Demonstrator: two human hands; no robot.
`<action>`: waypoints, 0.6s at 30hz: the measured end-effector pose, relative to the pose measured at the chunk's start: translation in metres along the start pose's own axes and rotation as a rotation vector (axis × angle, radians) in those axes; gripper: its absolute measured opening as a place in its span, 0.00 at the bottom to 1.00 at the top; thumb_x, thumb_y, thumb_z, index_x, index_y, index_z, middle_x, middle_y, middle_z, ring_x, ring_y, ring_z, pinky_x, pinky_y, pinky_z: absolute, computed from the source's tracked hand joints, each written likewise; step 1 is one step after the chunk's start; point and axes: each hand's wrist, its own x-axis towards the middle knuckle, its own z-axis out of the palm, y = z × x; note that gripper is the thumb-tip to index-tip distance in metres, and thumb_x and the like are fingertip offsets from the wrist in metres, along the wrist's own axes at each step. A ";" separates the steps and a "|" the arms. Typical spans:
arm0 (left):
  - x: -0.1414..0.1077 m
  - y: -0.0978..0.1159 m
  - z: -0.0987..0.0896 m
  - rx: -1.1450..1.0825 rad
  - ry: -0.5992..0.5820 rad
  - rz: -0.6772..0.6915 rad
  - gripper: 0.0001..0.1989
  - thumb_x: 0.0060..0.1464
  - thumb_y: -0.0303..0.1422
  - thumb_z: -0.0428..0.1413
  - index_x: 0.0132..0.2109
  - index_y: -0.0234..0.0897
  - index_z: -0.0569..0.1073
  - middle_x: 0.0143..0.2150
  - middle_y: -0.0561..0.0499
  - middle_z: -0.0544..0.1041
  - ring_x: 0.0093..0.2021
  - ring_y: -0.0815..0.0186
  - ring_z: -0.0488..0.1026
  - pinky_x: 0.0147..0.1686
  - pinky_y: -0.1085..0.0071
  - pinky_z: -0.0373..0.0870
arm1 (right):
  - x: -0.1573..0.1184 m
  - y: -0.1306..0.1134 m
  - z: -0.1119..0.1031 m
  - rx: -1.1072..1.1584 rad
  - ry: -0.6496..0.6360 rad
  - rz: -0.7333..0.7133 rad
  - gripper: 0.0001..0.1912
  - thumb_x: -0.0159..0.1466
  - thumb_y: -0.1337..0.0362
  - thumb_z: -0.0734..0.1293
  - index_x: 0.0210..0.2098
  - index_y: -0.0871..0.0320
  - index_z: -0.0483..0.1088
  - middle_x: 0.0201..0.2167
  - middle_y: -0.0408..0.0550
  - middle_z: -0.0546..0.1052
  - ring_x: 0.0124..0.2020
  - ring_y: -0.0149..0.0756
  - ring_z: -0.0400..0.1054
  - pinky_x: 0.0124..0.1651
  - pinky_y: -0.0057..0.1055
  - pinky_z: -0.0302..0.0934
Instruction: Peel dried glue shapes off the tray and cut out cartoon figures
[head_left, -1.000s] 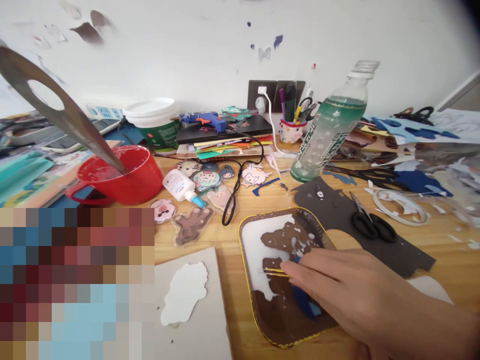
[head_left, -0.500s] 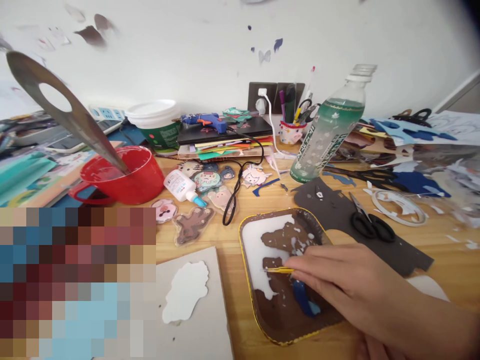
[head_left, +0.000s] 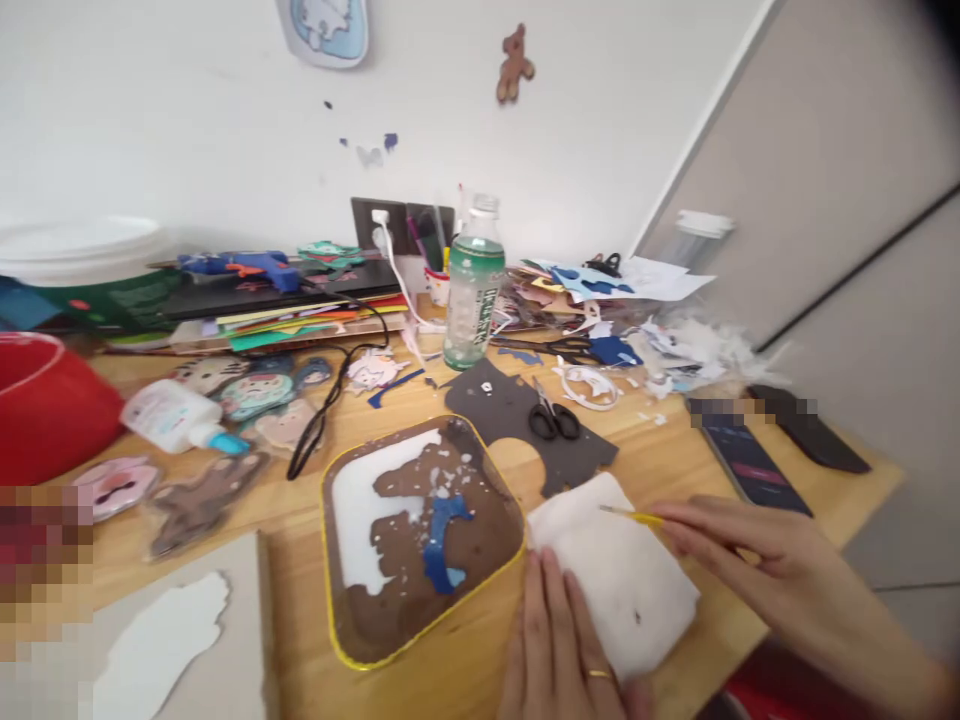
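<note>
My right hand (head_left: 750, 550) is closed on thin yellow tweezers (head_left: 643, 518), whose metal tips lie over a folded white tissue-like pad (head_left: 611, 580). Whether the tips pinch anything is too small to tell. Flat on the pad's near left edge rests my left hand (head_left: 555, 640), fingers stretched out, with a ring on one. To the left sits a brown tray (head_left: 352, 635) with a yellow rim. Inside it are a white cut-out shape (head_left: 356, 520), a curved blue piece (head_left: 437, 550) and scattered white bits.
Small black-handled scissors (head_left: 553, 420) lie on dark grey paper (head_left: 499, 400). Behind stands a green-labelled bottle (head_left: 474, 295). A phone (head_left: 742, 450) is at the right, a glue bottle (head_left: 176, 415) and red mug (head_left: 52, 410) at the left. A board (head_left: 259, 610) carries a white cut-out (head_left: 165, 640).
The view has swung right. My right hand has moved with the tweezers from over the tray to the white pad, and my left hand now shows flat on the pad.
</note>
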 end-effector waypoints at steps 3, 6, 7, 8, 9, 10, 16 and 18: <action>-0.003 -0.004 0.004 0.088 0.030 0.060 0.23 0.59 0.40 0.43 0.50 0.23 0.68 0.52 0.37 0.70 0.51 0.54 0.68 0.41 0.66 0.69 | -0.035 0.013 -0.006 -0.172 0.085 -0.208 0.11 0.64 0.67 0.58 0.37 0.57 0.73 0.31 0.47 0.78 0.30 0.31 0.73 0.29 0.21 0.67; -0.002 -0.012 0.000 0.167 0.014 0.169 0.26 0.57 0.43 0.45 0.51 0.23 0.67 0.53 0.37 0.69 0.51 0.55 0.68 0.42 0.67 0.69 | -0.057 0.021 -0.004 -0.309 0.104 -0.350 0.13 0.64 0.73 0.56 0.41 0.60 0.71 0.30 0.49 0.77 0.30 0.31 0.72 0.29 0.23 0.65; -0.001 -0.014 -0.001 0.190 0.007 0.206 0.27 0.56 0.44 0.46 0.51 0.24 0.67 0.53 0.38 0.69 0.51 0.56 0.69 0.41 0.68 0.69 | -0.061 0.024 -0.002 -0.344 0.094 -0.368 0.14 0.64 0.74 0.55 0.42 0.60 0.70 0.30 0.49 0.77 0.29 0.31 0.71 0.29 0.23 0.65; 0.001 -0.016 -0.003 0.210 0.005 0.243 0.28 0.54 0.45 0.47 0.51 0.24 0.67 0.52 0.38 0.70 0.50 0.57 0.69 0.40 0.69 0.69 | -0.064 0.026 -0.001 -0.375 0.076 -0.383 0.15 0.64 0.74 0.54 0.43 0.61 0.70 0.30 0.49 0.76 0.29 0.31 0.70 0.29 0.24 0.64; 0.002 -0.017 -0.004 0.227 0.003 0.265 0.28 0.53 0.46 0.47 0.51 0.24 0.67 0.52 0.39 0.70 0.50 0.58 0.70 0.39 0.70 0.70 | -0.066 0.029 0.001 -0.400 0.057 -0.400 0.16 0.64 0.74 0.54 0.45 0.62 0.69 0.31 0.49 0.76 0.29 0.31 0.70 0.29 0.25 0.64; 0.003 -0.017 -0.006 0.243 0.001 0.268 0.28 0.53 0.45 0.47 0.51 0.24 0.67 0.52 0.39 0.70 0.49 0.59 0.70 0.38 0.70 0.70 | -0.068 0.030 0.002 -0.423 0.041 -0.420 0.17 0.64 0.74 0.53 0.46 0.63 0.68 0.32 0.50 0.76 0.30 0.32 0.70 0.29 0.26 0.65; 0.007 -0.011 -0.008 0.271 -0.008 0.235 0.25 0.54 0.41 0.48 0.50 0.22 0.66 0.49 0.39 0.73 0.46 0.59 0.72 0.38 0.67 0.71 | -0.069 0.035 0.007 -0.445 0.030 -0.468 0.18 0.65 0.75 0.50 0.47 0.65 0.66 0.33 0.52 0.76 0.31 0.36 0.70 0.30 0.30 0.65; 0.007 -0.012 -0.007 0.261 0.017 0.255 0.27 0.53 0.41 0.49 0.51 0.21 0.66 0.49 0.39 0.72 0.46 0.59 0.72 0.38 0.68 0.71 | -0.068 0.035 0.007 -0.343 0.031 -0.415 0.17 0.65 0.73 0.51 0.47 0.65 0.68 0.31 0.51 0.75 0.30 0.35 0.69 0.29 0.30 0.64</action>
